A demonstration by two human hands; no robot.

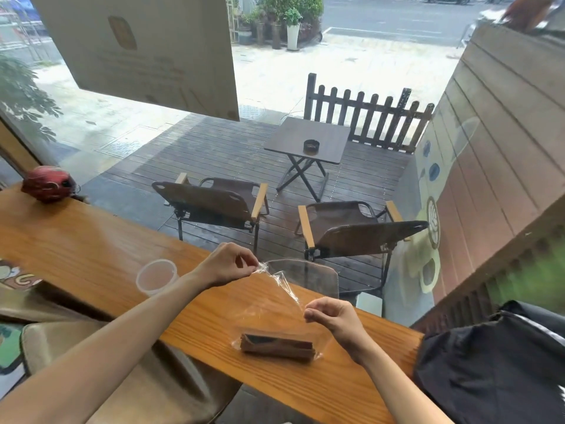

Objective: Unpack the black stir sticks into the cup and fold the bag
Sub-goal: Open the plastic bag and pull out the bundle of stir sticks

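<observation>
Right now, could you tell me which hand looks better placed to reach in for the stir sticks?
Probably the right hand: it pinches the bag just above the stir sticks, while the left hand holds the far corner.
</observation>
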